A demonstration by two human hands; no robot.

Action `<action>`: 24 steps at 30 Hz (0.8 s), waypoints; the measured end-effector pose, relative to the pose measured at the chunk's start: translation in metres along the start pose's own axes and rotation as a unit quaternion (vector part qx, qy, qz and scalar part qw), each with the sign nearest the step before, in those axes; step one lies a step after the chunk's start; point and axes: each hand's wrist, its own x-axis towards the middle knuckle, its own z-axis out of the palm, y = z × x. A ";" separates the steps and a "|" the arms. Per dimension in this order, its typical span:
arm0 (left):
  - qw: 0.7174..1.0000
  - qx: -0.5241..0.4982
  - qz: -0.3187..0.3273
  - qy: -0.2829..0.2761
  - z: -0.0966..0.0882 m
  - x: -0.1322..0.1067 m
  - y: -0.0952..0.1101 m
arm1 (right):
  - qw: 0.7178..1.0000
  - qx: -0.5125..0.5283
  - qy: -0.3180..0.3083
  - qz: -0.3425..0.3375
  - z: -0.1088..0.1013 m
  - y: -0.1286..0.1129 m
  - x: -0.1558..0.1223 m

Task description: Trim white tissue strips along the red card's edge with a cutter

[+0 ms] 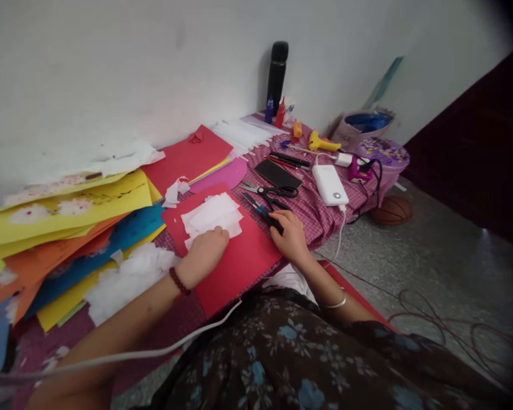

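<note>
My left hand (207,250), fingers curled down, presses on the lower edge of a loose pile of white tissue paper pieces (216,213). That pile lies on a sheet of red paper (243,262) in front of me. At the sheet's right edge, my right hand (291,236) is closed over the dark handle of blue-and-black scissors (261,209), whose tip points away to the left; the fingers partly hide them. Just beyond lies a second pair of scissors (273,191) with black handles. A crumpled white tissue scrap (176,191) rests past the sheet's far left corner.
Coloured paper sheets (68,213) and a heap of white tissue (130,279) fill the left. A phone (279,172), pens (289,159), a white power bank (330,185) and a yellow glue gun (324,142) lie at right. A white cable (154,354) crosses my left arm.
</note>
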 end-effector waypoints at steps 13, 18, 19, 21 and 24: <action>0.988 -0.128 -0.082 0.011 0.008 -0.067 0.063 | 0.927 0.165 -0.241 -0.235 -0.046 -0.037 -0.027; 0.978 -0.166 -0.125 0.002 0.020 -0.071 0.083 | 0.915 0.164 -0.283 -0.235 -0.027 -0.033 -0.035; 0.975 -0.175 -0.135 0.008 0.023 -0.072 0.084 | 0.918 0.165 -0.278 -0.229 -0.025 -0.032 -0.036; 0.968 -0.197 -0.149 0.031 0.029 -0.075 0.086 | 0.923 0.163 -0.275 -0.215 -0.023 -0.030 -0.037; 0.956 -0.237 -0.158 0.071 0.039 -0.079 0.086 | 0.927 0.165 -0.277 -0.193 -0.023 -0.028 -0.037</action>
